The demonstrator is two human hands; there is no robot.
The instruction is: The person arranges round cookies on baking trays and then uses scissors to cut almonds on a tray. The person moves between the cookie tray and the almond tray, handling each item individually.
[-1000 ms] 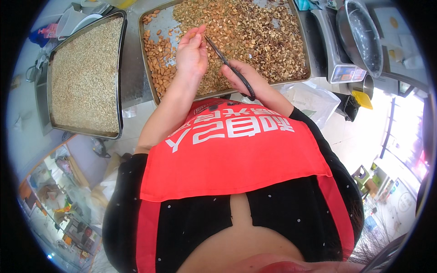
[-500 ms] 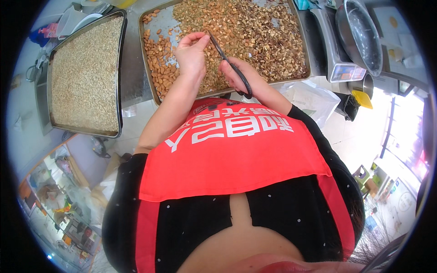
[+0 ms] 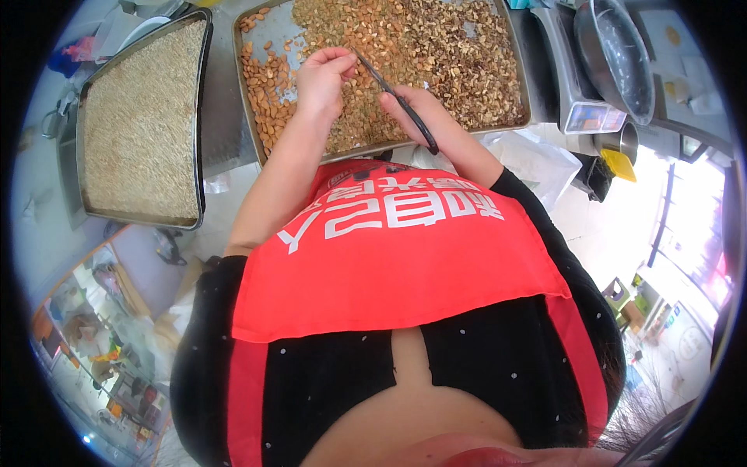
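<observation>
Over a metal baking tray [image 3: 254, 23], my left hand [image 3: 320, 84] has its thumb and fingertips pinched together. Whatever sits between them is too small to make out. My right hand [image 3: 420, 109] grips black-handled scissors [image 3: 416, 123], seen edge-on; their thin tip points up-left and meets the left fingertips. Whole almonds [image 3: 272, 105] lie along the tray's left side. Chopped nuts [image 3: 475, 74], paler and darker pieces mixed, cover its right part. Greenish seeds and cut almonds fill the middle, partly hidden behind my hands.
To the left stands a second dark-rimmed tray [image 3: 200, 124] spread with pale oat-like flakes [image 3: 140, 124]. On the right, a metal bowl [image 3: 615, 66] leans by a scale [image 3: 556, 58]. Below these are a yellow piece [image 3: 618, 165] and a clear plastic bag [image 3: 537, 171].
The scissors have turned a little, their handle end swinging slightly right and up. My left hand has shifted slightly left and up. Both trays appear slightly further left in view.
</observation>
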